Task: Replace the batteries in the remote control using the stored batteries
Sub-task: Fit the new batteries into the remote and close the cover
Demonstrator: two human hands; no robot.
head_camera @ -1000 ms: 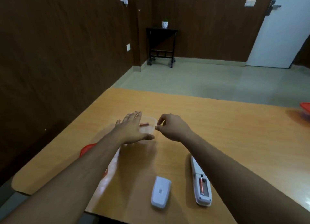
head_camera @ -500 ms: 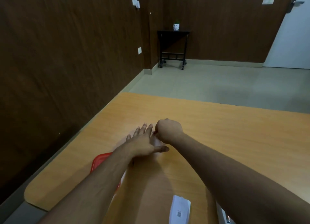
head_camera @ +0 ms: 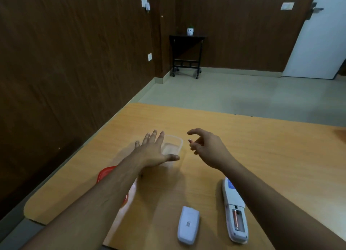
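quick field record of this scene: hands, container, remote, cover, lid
left hand: flat, fingers straight, resting on the clear container
right hand: pinches a battery beside the container
remote: face down on the table, compartment open, one battery inside
battery cover: lies off, left of the remote
red lid: partly under the left forearm

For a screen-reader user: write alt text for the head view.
The right hand pinches a small battery beside a clear container that the flat left hand steadies on a wooden table. Nearer lie a remote, one battery in its open compartment, and its cover.
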